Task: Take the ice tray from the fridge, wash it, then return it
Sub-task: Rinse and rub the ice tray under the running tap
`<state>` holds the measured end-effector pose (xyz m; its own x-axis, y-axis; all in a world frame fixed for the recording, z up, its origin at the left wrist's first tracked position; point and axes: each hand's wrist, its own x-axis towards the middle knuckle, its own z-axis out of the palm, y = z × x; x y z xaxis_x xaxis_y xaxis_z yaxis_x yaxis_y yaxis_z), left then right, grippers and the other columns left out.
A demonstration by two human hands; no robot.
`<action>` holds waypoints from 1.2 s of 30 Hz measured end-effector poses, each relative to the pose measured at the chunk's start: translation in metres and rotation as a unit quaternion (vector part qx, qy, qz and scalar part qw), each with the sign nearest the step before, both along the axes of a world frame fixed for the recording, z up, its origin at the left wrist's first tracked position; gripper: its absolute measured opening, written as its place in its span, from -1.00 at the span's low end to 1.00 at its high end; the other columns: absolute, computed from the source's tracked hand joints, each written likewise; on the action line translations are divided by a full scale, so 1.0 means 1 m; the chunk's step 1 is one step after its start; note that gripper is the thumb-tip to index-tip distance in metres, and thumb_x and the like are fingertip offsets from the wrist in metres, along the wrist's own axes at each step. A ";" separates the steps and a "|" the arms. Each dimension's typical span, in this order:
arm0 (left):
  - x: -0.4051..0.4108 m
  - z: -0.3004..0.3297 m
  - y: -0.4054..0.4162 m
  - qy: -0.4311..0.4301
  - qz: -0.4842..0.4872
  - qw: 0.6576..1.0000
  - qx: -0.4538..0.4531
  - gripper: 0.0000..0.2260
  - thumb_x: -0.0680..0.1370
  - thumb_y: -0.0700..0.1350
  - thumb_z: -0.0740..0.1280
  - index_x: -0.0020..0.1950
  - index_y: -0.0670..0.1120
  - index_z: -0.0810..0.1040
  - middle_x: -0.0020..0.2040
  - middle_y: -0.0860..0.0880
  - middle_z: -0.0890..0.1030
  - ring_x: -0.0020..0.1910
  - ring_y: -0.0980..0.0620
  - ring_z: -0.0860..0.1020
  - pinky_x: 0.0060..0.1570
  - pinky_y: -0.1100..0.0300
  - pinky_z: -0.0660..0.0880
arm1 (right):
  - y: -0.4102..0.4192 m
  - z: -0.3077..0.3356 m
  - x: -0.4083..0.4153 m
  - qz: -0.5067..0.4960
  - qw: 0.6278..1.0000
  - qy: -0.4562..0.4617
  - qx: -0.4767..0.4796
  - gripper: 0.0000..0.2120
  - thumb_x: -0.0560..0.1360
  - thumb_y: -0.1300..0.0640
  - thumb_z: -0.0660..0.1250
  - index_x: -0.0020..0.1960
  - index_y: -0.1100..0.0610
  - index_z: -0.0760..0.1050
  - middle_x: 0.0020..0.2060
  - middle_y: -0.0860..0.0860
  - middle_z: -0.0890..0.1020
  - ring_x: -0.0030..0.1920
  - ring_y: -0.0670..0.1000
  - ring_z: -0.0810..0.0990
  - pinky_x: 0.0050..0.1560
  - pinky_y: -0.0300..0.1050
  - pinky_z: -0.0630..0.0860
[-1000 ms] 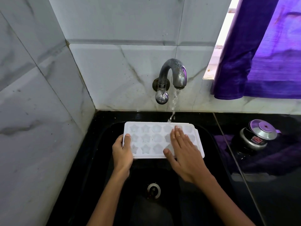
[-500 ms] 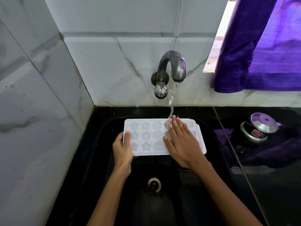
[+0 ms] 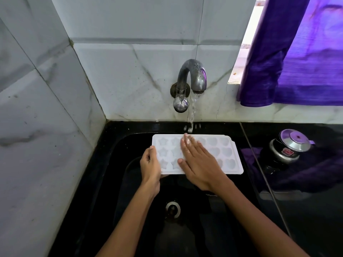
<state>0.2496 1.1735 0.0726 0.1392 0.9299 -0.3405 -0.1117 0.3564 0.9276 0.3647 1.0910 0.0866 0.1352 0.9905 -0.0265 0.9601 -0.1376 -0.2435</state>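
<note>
Right hand slid leftward across ice tray; its fingers now under water stream.

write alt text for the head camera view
A left hand grips the end of a white ice tray over a black sink while the right hand lies flat on it under a running tap.

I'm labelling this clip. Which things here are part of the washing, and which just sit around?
In use: ice tray, tap, sink, left hand, right hand.
Idle: pressure cooker, purple curtain.
</note>
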 end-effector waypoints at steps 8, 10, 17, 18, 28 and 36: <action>0.001 -0.005 0.007 0.004 -0.002 1.000 -0.015 -0.75 0.65 -0.02 0.13 -0.13 0.02 0.54 -0.11 -0.04 0.64 -0.11 -0.06 0.62 -0.04 -0.02 0.59 | -0.028 0.004 0.002 0.027 1.000 0.011 -0.010 -0.41 0.55 -0.17 -0.31 0.50 0.05 -0.28 0.51 -0.05 -0.24 0.48 -0.15 -0.32 0.43 -0.25 -0.37; 0.005 -0.007 0.003 0.000 -0.017 1.000 -0.015 -0.76 0.65 -0.01 0.13 -0.12 0.02 0.54 -0.09 -0.06 0.65 -0.10 -0.07 0.62 -0.02 -0.04 0.59 | -0.024 0.002 0.017 -0.018 1.000 0.006 -0.001 -0.33 0.48 -0.23 -0.37 0.49 0.07 -0.28 0.51 -0.02 -0.22 0.48 -0.14 -0.31 0.43 -0.25 -0.35; 0.021 -0.006 -0.009 -0.022 -0.049 0.998 -0.032 -0.75 0.65 -0.03 0.14 -0.12 -0.01 0.55 -0.11 -0.08 0.65 -0.15 -0.03 0.61 0.00 0.01 0.56 | -0.009 -0.003 -0.011 0.059 0.998 -0.007 0.010 -0.27 0.46 -0.23 -0.40 0.53 0.13 -0.21 0.52 0.02 -0.19 0.49 -0.10 -0.32 0.43 -0.22 -0.38; 0.021 -0.006 -0.007 -0.020 -0.042 0.998 -0.033 -0.76 0.65 -0.03 0.14 -0.12 -0.01 0.55 -0.11 -0.08 0.65 -0.15 -0.03 0.61 0.00 0.00 0.56 | -0.013 -0.002 -0.011 0.066 0.998 -0.004 0.007 -0.29 0.46 -0.23 -0.40 0.53 0.10 -0.22 0.52 -0.01 -0.21 0.48 -0.12 -0.33 0.43 -0.23 -0.38; 0.032 -0.007 -0.013 -0.050 -0.084 0.994 -0.058 -0.76 0.65 -0.01 0.14 -0.08 -0.01 0.57 -0.07 -0.09 0.66 -0.07 -0.08 0.63 0.04 -0.12 0.58 | 0.002 -0.004 0.010 -0.013 0.999 -0.042 0.019 -0.23 0.45 -0.25 -0.46 0.53 0.16 -0.17 0.49 0.03 -0.22 0.48 -0.05 -0.31 0.46 -0.16 -0.35; 0.033 -0.013 -0.005 -0.074 -0.065 0.993 -0.058 -0.80 0.64 -0.02 0.17 -0.11 0.03 0.54 -0.17 -0.01 0.65 -0.22 0.02 0.62 -0.30 0.15 0.56 | -0.024 -0.008 0.007 0.044 0.998 -0.039 0.022 -0.25 0.45 -0.27 -0.51 0.53 0.07 -0.20 0.50 -0.04 -0.20 0.50 -0.06 -0.30 0.46 -0.14 -0.36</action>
<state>0.2823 1.1681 0.0600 0.3123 0.8567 -0.4105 -0.1897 0.4797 0.8567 0.3722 1.0669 0.0790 0.0479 0.9986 0.0237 0.9843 -0.0432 -0.1711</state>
